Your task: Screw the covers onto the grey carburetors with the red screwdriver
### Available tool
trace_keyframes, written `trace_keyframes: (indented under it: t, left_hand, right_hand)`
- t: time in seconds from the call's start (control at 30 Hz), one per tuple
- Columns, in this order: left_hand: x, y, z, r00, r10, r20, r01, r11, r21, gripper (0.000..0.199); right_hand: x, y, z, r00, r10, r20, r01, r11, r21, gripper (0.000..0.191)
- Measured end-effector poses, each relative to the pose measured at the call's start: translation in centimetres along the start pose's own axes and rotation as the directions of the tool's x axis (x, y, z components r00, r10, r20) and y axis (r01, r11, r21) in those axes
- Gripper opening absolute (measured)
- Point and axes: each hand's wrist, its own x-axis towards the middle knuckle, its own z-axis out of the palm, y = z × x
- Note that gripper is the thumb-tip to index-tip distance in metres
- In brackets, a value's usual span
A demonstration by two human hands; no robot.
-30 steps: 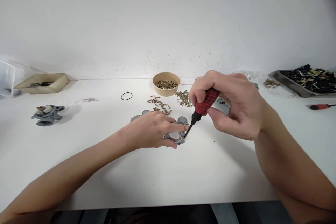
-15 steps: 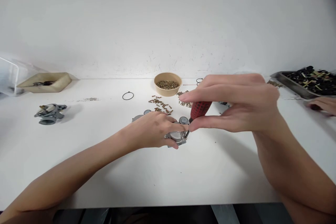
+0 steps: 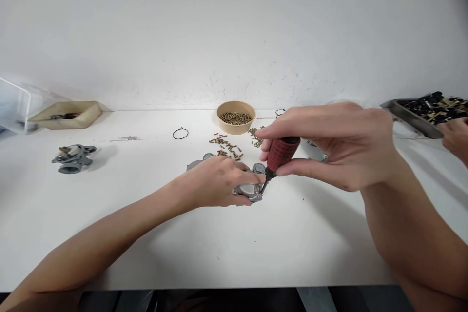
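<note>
In the middle of the table lies a grey metal carburetor, partly covered by my left hand. The fingers of that hand are wrapped over its top and press it to the table. My right hand grips the red handle of a screwdriver between thumb and fingers. The screwdriver leans, its tip down at the carburetor's right edge; the screw under it is too small to make out. Just beyond my left hand, loose brass-coloured screws lie scattered.
A tan bowl of screws stands behind. A black O-ring lies to its left. Another carburetor and a beige tray are at the left. At the right are a metal tray of black parts and another person's hand.
My right hand has loosened its fingers and shifted slightly right, showing more of the screwdriver's handle. My left hand stays on the carburetor. The other person's hand has moved up toward the metal tray.
</note>
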Motion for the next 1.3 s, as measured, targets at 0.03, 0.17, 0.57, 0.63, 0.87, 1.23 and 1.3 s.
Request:
trace_keyframes:
  t: [0.03,0.17,0.57,0.63,0.87,1.23,1.3]
  left_hand:
    - [0.0,0.1,0.0,1.0,-0.004,0.007,0.004,1.0,0.008,0.034]
    - [0.2,0.3,0.3,0.999,-0.028,-0.018,0.029,0.999,0.03,0.036]
    - [0.3,1.1,1.2,0.993,-0.053,-0.102,0.057,0.998,0.034,0.038]
    - [0.3,1.2,1.2,0.993,-0.067,-0.097,0.072,0.996,0.052,0.039]
    - [0.5,1.3,1.3,0.993,-0.063,-0.098,0.067,0.997,0.031,0.039]
    - [0.5,1.2,1.2,0.993,-0.068,-0.098,0.072,0.996,0.042,0.042]
    - [0.5,1.2,1.2,0.994,-0.071,-0.089,0.075,0.996,0.04,0.041]
  right_hand:
    - [0.0,0.0,0.0,1.0,-0.017,-0.012,0.016,1.0,-0.021,0.037]
    - [0.0,-0.3,0.1,0.999,0.035,0.016,-0.035,0.999,-0.015,0.035]
    - [0.1,-0.4,-0.3,0.999,-0.008,0.041,0.01,0.998,-0.062,0.032]
    - [0.1,-0.3,-0.3,0.999,-0.038,0.022,0.041,0.991,-0.127,0.034]
    - [0.2,-0.2,-0.2,0.999,0.008,0.05,-0.005,0.999,-0.054,0.038]
    - [0.2,0.0,-0.3,1.0,-0.013,0.009,0.014,0.997,-0.075,0.04]
    - [0.2,-0.2,-0.3,0.999,0.009,0.036,-0.007,0.998,-0.067,0.036]
